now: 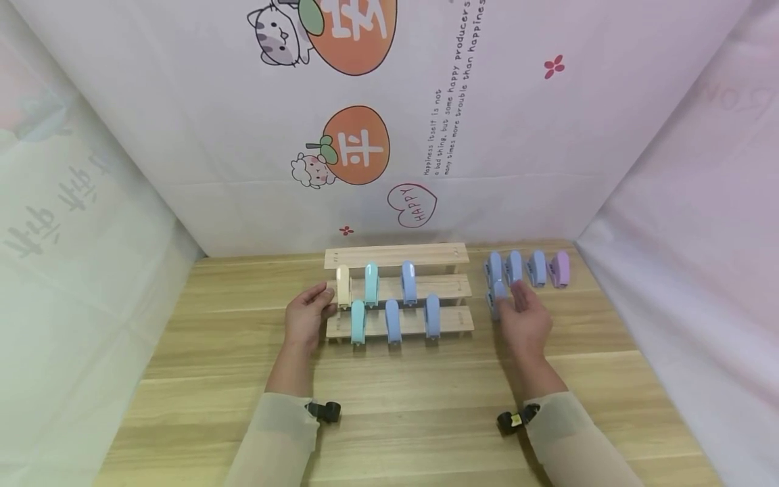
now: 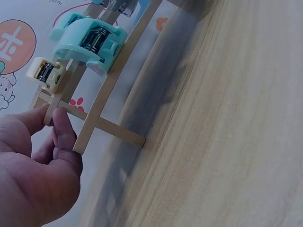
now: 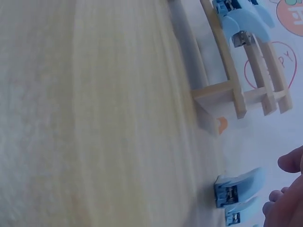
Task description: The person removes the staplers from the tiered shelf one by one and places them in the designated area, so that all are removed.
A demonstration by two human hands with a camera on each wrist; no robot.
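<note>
A three-step wooden rack [image 1: 438, 316] stands on the table, and my left hand [image 1: 306, 316] pinches the left end of its middle board between thumb and fingers [image 2: 64, 130]. On that board are a cream mini stapler [image 1: 343, 287], a teal one [image 1: 371, 284] and a blue one [image 1: 408, 283]. The front board bears another teal stapler [image 1: 358, 322] and two blue staplers [image 1: 393, 320]. To the right, my right hand [image 1: 527, 325] hovers by a blue stapler [image 1: 496, 299], thumb and fingers apart. The right wrist view shows a gap between its thumb [image 3: 289, 161] and the nearest stapler [image 3: 241, 187].
Behind the right hand stands a row of several blue staplers [image 1: 537, 268], ending in a purple stapler [image 1: 559, 269]. A printed white cloth [image 1: 487, 203] hangs at the table's back edge, with white cloth on both sides. The wooden table [image 1: 414, 406] extends in front.
</note>
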